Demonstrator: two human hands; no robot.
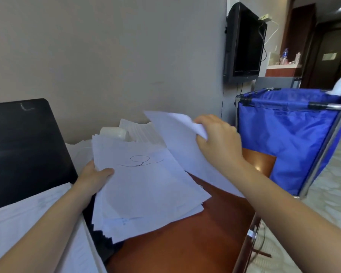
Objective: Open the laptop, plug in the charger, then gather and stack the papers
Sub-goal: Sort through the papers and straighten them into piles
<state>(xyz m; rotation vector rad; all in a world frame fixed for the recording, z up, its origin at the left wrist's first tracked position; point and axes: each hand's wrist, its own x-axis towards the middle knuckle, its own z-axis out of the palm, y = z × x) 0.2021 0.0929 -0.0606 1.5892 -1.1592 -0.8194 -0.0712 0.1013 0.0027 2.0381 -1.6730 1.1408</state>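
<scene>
Obs., head view; L/R = person's own.

- left hand [95,178]: curled on the left edge of the stack of papers [146,194]. Thumb is laid on the top sheet; fingers are hidden beneath.
- The stack is held tilted above the desk [185,245]. Edges are uneven and fanned at the near-left corner. A pen scribble is seen on the top sheet.
- right hand [219,140]: fingers are closed on the far edge of a separate sheet [177,140], and the paper is crumpled at the grip.
- The sheet is held raised and slanted, meeting the stack's far-right corner. Which lies on top can't be told.
- laptop [24,146]: lid is up and screen dark, at left of the desk.
- near sheets [28,217]: spread in front of the screen at lower left, partly covered by the left forearm.
- back sheets [144,131]: left at the rear of the desk by the wall. A white cup [114,133] is seen on its side just beside them.
- Bkgd: a TV [244,42] is mounted on the wall. A blue cart [287,138] is parked just right of the desk.
</scene>
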